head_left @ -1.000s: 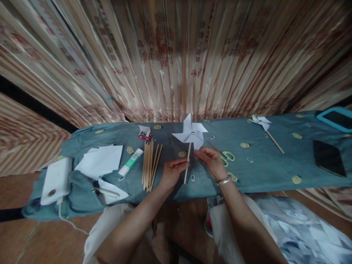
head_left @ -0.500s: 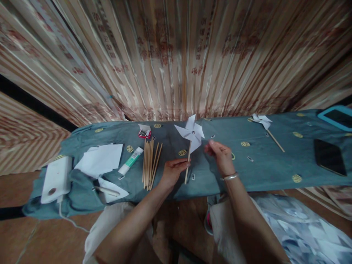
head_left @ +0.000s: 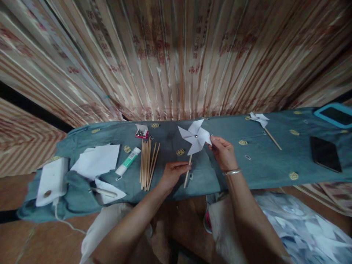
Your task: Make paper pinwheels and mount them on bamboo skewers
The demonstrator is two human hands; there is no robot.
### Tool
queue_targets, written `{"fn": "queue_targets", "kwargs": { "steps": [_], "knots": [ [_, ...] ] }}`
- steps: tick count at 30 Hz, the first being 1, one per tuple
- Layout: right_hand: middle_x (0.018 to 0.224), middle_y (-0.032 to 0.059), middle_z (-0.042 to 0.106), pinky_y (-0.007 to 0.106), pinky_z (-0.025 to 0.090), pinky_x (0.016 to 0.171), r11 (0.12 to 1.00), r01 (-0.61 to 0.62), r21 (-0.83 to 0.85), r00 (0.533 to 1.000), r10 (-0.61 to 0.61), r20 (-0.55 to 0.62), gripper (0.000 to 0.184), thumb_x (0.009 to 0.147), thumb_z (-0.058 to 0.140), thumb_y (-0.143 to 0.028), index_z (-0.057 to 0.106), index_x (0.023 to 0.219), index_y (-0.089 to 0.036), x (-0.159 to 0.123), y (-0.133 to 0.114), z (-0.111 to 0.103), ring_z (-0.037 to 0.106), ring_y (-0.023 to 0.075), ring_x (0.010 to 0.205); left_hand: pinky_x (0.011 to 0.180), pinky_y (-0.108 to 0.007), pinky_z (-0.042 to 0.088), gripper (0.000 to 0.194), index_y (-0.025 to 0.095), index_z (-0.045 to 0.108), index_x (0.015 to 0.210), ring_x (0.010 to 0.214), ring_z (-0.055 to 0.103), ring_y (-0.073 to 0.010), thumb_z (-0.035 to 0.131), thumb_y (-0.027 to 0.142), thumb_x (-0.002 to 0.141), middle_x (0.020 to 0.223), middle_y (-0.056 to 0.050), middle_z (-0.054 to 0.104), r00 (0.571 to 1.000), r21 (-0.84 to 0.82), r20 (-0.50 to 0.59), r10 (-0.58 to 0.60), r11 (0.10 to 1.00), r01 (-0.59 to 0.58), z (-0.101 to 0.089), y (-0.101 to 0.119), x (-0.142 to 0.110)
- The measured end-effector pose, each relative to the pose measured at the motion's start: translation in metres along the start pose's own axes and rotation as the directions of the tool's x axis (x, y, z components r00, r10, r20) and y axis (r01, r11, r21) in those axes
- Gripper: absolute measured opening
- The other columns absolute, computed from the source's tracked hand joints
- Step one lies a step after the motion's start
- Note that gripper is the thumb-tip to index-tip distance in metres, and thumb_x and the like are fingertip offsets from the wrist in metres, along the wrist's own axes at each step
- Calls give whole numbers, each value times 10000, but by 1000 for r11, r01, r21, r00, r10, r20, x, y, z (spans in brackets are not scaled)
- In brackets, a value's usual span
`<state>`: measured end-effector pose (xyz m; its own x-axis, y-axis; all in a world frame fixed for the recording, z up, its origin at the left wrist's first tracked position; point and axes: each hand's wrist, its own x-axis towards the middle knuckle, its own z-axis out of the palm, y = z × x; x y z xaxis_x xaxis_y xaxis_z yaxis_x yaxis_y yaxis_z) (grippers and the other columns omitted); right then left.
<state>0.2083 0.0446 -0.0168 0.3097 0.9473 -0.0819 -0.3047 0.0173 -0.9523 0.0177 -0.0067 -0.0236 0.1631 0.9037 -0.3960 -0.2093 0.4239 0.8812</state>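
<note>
A white paper pinwheel [head_left: 195, 136] on a wooden stick, with a silver pin at its centre, is held up over the cloth-covered table. My left hand [head_left: 173, 175] pinches the stick below the blades. At the right side of the blades, the fingers of my right hand [head_left: 223, 151] are closed on a blade tip. Left of my left hand lie several loose wooden sticks [head_left: 145, 165]. Behind them stands a small open red box [head_left: 142, 133] of metal pins. A second pinwheel [head_left: 260, 119] lies on the table to the right.
Leftward on the table cloth [head_left: 220, 183] are a glue stick [head_left: 128, 162], white paper sheets [head_left: 100, 158], a folded paper piece with a pen-like tool [head_left: 106, 192], and a white corded device [head_left: 52, 181]. A dark phone [head_left: 326, 154] and a blue-framed tablet [head_left: 335, 115] are at the right.
My right hand has come up to the pinwheel and now touches a blade. The blades have turned slightly. My left hand still grips the stick.
</note>
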Motion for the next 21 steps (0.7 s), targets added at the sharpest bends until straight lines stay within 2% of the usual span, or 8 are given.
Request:
{"fn": "queue_targets", "kwargs": {
  "steps": [8,21],
  "knots": [
    [605,-21,646,242,421,513,998,-10,-58,998,13,54,313,579,844,-486,700,659,-220,-7,0,2,494,91,525,716,-295,500,350,171,800,757,720,658,-190,884,392,500,764,-78,764,999,-4,-37,28,1000,-28,-2,-2,3],
    [583,-11,641,260,390,544,994,-34,-103,987,50,156,284,607,831,-474,702,582,-222,-23,3,15,489,104,545,797,-327,516,301,180,799,768,758,675,-194,875,341,524,819,-76,776,993,-36,-96,73,996,-77,-4,-1,6]
  ]
}}
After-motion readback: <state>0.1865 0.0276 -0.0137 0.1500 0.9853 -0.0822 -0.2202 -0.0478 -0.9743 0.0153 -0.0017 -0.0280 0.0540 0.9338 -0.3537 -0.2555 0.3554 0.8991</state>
